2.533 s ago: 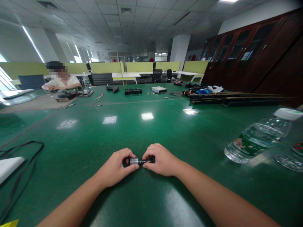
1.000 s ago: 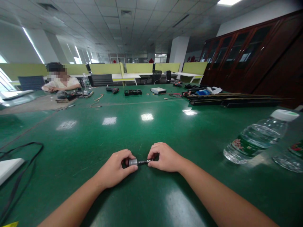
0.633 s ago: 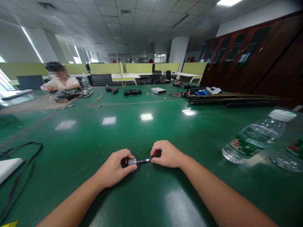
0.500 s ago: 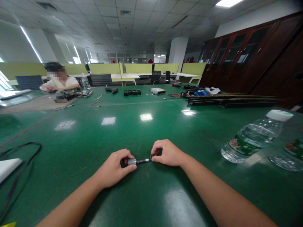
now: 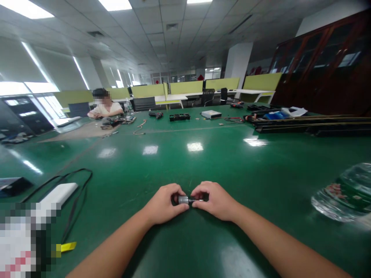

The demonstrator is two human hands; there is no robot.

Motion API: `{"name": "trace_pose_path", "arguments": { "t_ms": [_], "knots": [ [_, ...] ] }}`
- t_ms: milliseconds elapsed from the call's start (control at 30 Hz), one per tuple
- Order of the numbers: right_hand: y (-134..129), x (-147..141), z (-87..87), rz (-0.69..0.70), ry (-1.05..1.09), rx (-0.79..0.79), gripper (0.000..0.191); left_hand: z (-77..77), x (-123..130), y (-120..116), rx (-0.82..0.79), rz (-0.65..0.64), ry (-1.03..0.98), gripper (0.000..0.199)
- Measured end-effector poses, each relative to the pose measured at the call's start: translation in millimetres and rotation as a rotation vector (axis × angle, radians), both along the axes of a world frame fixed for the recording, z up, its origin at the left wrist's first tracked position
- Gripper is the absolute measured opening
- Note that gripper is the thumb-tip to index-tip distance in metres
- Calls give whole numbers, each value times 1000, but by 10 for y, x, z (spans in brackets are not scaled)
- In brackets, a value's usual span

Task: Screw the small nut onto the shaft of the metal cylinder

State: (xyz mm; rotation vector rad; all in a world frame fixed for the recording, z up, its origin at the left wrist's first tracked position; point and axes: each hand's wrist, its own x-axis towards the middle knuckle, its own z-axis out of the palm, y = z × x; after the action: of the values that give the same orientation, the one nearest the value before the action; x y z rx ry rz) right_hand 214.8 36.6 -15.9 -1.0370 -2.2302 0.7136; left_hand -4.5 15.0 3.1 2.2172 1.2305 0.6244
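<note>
Left forearm (image 5: 114,244): bare, slanting up and inward from the bottom edge of my view.
Right forearm (image 5: 275,235): bare, reaching in from the lower right, angled up toward my left.
Left hand (image 5: 162,205): curled, thumb and fingers drawn into a pinch.
Right hand (image 5: 219,202): pinching too, facing my left.
Thumbs (image 5: 199,205): 2, on the side nearer me, tips pointing inward.
Fingertips: just apart between my 2 hands.

The green table (image 5: 162,166) is seen from head height, with the view aimed forward and slightly down; the left hand (image 5: 162,204) and right hand (image 5: 218,202) are framed close at six o'clock, the cabinets (image 5: 321,58) far at two.
</note>
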Motion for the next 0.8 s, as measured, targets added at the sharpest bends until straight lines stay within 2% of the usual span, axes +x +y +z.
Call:
{"name": "trace_pose_path", "arguments": {
  "t_ms": [167,400,667,800],
  "knots": [
    [-49,-59,-26,-30,40,-53,6,-51,-19,-45,26,56,-8,23],
    [-94,-56,-1,16,6,-13,10,-95,-17,-108,14,66,-34,26],
    [-48,6,-77,85,-8,89,10,-99,27,-45,-2,75,-65,24],
    [-16,14,-106,40,-3,103,13,-84,73,-23,-16,91,-69,26]
  ]
}}
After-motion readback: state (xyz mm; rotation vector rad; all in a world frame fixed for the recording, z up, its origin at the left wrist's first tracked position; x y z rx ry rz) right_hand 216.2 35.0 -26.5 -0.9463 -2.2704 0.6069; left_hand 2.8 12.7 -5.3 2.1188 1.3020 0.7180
